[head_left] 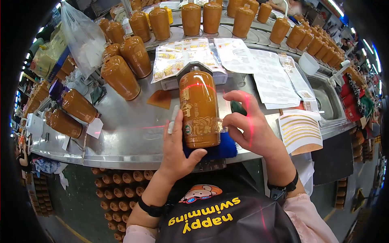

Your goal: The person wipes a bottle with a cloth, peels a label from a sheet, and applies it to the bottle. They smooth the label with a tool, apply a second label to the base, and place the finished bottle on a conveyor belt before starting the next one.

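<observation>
A: Where's the bottle (199, 109)?
B: Upright on the blue cloth (221, 150). Your left hand (178, 152) clasps it.
A: Progress?
B: Your right hand (249, 129) fingers (231, 120) pinch the gold band (204, 125). It looks half stuck, end not yet pressed.

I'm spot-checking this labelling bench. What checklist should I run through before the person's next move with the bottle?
1. Left hand steadies the brown bottle: ok, thumb below, fingers along its side.
2. Bottle rests on the blue pad: ok.
3. Right hand on the gold band: ok, fingertips at its right end.
4. Band sits level: cannot tell, the view is distorted.
5. Red laser line crosses the bottle: ok, near the shoulder.
6. Sheet of gold strips nearby: ok, just right of the right hand.
</observation>
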{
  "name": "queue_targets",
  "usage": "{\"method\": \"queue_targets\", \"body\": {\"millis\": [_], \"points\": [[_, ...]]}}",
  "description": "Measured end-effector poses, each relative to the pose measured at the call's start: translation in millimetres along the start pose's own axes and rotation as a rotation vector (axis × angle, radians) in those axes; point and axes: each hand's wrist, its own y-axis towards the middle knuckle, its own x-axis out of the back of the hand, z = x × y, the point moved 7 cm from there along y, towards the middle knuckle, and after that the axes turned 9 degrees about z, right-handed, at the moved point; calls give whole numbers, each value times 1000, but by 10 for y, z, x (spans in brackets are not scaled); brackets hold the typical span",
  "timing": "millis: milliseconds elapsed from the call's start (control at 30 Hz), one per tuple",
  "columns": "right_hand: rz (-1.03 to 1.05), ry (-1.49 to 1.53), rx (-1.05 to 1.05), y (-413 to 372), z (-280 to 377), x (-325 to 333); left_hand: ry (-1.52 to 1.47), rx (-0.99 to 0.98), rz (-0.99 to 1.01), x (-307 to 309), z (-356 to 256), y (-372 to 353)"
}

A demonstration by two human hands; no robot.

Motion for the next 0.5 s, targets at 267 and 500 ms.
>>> {"method": "queue_targets", "body": {"millis": [267, 500], "points": [[-121, 231, -226, -95, -282, -127, -402, 147, -57, 44, 190, 220], [45, 570, -338, -108, -338, -339, -441, 158, -83, -1, 142, 312]]}}
